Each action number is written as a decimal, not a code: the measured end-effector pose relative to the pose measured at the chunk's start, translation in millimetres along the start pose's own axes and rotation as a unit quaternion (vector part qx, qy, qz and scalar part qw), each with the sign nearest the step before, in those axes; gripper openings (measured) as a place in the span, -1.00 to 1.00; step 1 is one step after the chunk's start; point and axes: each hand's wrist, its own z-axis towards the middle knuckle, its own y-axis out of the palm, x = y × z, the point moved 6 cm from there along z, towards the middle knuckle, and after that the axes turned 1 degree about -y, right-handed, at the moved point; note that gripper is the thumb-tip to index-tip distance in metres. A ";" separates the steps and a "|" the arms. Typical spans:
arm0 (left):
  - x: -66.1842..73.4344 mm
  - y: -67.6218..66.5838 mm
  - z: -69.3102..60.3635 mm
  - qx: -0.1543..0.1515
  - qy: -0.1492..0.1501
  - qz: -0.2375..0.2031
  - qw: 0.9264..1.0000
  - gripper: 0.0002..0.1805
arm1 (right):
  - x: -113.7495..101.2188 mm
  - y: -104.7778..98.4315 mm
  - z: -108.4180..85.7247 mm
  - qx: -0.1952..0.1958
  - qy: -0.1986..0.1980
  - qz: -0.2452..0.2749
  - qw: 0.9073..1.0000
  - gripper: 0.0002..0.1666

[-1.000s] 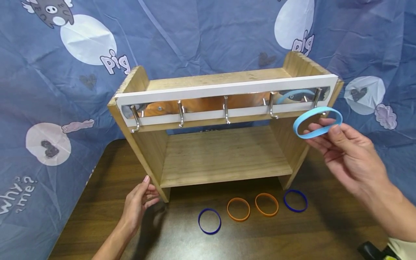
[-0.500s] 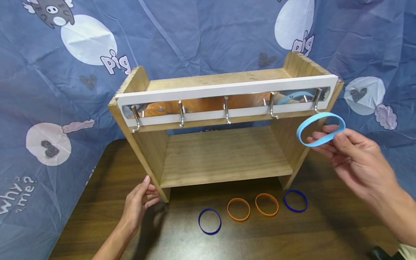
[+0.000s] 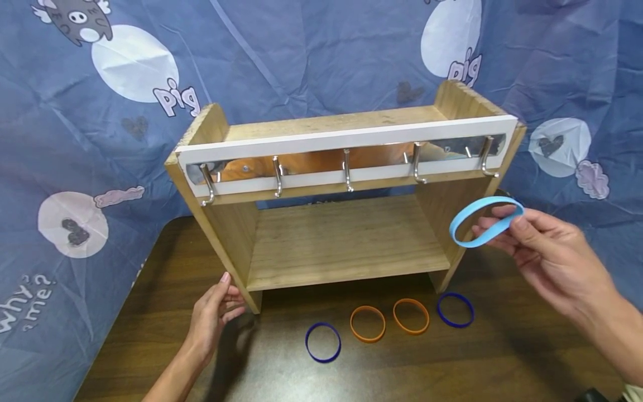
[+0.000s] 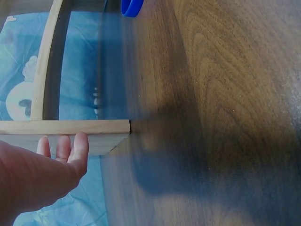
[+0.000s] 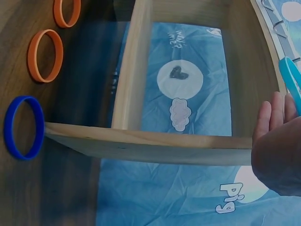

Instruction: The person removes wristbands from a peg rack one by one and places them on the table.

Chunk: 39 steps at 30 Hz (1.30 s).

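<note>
Between thumb and fingers, my right hand (image 3: 562,254) pinches a light blue silicone wristband (image 3: 457,226), held in the air in front of the wooden shelf's right side. The band hangs off every hook, below the rightmost metal hook (image 3: 485,156). In the right wrist view only part of this band (image 5: 290,77) shows, at the right edge. My left hand (image 3: 213,312) touches the lower left side panel of the wooden shelf (image 3: 346,240) with its fingertips. In the left wrist view those fingers (image 4: 80,148) rest against the panel (image 4: 94,127), not wrapped round it.
On the brown table (image 3: 402,374), before the shelf, lie a left dark blue wristband (image 3: 323,360), two orange wristbands (image 3: 368,339) and a right dark blue wristband (image 3: 455,325). Several hooks line the shelf's white front rail (image 3: 351,133). A blue patterned cloth (image 3: 311,56) hangs behind.
My right hand has lowered the light blue wristband away from the rightmost hook; its reflection has left the mirror strip. My left hand stays at the panel.
</note>
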 end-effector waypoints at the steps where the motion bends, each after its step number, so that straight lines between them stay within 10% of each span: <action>1: -0.1 -0.1 -0.2 0.000 -0.003 0.001 1.000 -0.60 | 0.5 0.2 -0.2 -0.006 0.005 0.002 1.000 -0.56; 11: 0.2 0.0 0.0 -0.002 -0.004 0.003 1.000 -0.59 | 7.9 -11.0 -7.4 0.011 0.059 -0.095 0.994 -0.56; 20: 0.6 0.4 0.1 -0.002 -0.004 0.002 1.000 -0.59 | 19.8 -39.3 -21.3 0.043 0.161 -0.204 0.965 -0.61; 39: 1.0 0.6 -0.3 -0.001 -0.003 -0.001 1.000 -0.58 | 33.1 -85.7 -47.2 0.047 0.200 -0.216 0.955 -0.62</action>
